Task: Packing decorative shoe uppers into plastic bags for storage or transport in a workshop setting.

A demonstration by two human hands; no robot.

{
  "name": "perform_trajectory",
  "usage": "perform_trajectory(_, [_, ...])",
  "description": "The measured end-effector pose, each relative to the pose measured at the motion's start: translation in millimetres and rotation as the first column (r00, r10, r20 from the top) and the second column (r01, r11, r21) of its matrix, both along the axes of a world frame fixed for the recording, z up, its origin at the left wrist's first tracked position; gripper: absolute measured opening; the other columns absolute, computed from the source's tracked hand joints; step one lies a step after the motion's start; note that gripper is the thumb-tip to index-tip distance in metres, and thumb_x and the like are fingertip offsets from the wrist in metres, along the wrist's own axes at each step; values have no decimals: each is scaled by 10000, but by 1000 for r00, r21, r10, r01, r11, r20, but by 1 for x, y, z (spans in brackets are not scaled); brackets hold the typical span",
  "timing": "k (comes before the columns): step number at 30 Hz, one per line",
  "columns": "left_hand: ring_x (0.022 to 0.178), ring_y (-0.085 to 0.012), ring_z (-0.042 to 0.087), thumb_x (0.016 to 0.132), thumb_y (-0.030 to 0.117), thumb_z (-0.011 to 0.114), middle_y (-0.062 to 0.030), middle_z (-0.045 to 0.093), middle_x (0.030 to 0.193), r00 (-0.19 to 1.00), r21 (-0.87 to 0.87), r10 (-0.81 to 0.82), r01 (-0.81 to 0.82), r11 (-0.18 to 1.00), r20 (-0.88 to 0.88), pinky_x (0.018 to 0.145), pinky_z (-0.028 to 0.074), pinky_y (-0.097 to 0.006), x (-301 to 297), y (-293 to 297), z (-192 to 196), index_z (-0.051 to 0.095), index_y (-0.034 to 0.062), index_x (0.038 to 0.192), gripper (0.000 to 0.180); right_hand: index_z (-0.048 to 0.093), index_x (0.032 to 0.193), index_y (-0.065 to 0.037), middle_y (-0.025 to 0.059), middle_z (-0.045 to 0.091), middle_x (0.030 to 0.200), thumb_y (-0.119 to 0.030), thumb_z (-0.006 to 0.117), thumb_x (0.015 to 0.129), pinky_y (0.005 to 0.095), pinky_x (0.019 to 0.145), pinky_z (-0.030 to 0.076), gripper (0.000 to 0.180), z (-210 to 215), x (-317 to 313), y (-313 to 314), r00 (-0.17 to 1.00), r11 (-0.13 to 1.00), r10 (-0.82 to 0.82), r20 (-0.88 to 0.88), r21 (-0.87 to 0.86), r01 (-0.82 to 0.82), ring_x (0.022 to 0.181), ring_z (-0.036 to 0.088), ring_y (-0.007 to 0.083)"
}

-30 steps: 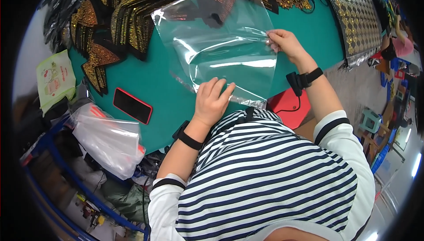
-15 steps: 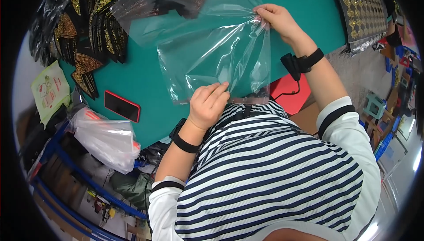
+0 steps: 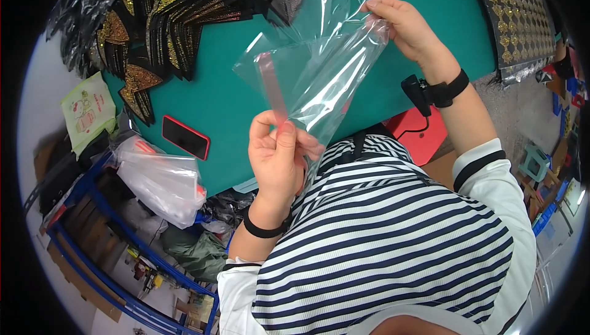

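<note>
I hold a clear plastic bag (image 3: 319,77) up above the green table (image 3: 227,108). My left hand (image 3: 279,157) pinches the bag's near corner, beside a thin reddish strip along its edge. My right hand (image 3: 405,28) grips the far corner, higher up and to the right. The bag hangs slack and creased between the two hands. Black patches with gold sequins (image 3: 172,22) lie in a heap on the table beyond it.
A black phone with a red rim (image 3: 185,137) lies near the table's front edge. A stack of clear bags (image 3: 161,178) hangs off the left. A gold-patterned sheet (image 3: 516,15) lies far right. A red box (image 3: 424,135) sits under the table, a blue rack (image 3: 110,255) at lower left.
The bag has come up off the table. My left hand rose from flat on it to pinching its near corner, and my right hand moved up and right with the far corner.
</note>
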State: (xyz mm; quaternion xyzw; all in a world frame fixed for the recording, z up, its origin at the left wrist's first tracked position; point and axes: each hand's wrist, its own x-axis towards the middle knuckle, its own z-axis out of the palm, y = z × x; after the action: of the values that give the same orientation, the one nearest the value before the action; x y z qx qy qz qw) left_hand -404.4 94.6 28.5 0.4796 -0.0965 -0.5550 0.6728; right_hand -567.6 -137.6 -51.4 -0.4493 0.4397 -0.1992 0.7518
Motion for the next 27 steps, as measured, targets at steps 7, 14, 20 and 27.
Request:
perform_trajectory(7, [690, -226, 653, 959, 153, 449, -160, 644, 863, 1000, 106, -22, 24, 994, -19, 571, 533, -279, 2, 0, 4, 494, 19, 1147, 235, 501, 1161, -6, 90, 570, 987, -317, 568, 897, 262, 690, 444, 414, 10, 8, 5, 885, 878, -448, 125, -126, 463, 807, 533, 143])
perform_trajectory(14, [929, -243, 627, 959, 151, 439, -209, 564, 1123, 998, 0, -59, 59, 998, -34, 754, 561, -355, -13, -19, 15, 455, 20, 1107, 199, 485, 1163, -20, 80, 522, 1081, -182, 674, 801, 294, 823, 429, 439, 70, 7, 97, 996, 629, -60, 62, -772, 86, 950, 501, 171])
perform_trajectory(20, [1041, -412, 560, 946, 220, 405, -199, 525, 1221, 951, -400, -85, -43, 916, -297, 838, 497, -557, -4, -29, 31, 474, 82, 1125, 236, 489, 1149, -42, 81, 528, 1086, -381, 535, 899, 348, 845, 411, 424, 5, -37, 69, 910, 897, -400, -106, 157, 413, 1007, 507, 192])
perform_trajectory(27, [1094, -304, 523, 914, 244, 424, -42, 587, 1152, 809, 59, 511, -518, 854, -290, 901, 444, -464, 46, 45, -26, 568, 100, 1020, 230, 386, 1314, -23, 162, 457, 1259, -556, 517, 852, 396, 890, 392, 717, 2, 11, 93, 985, 850, 164, -63, 516, -109, 1056, 481, 258])
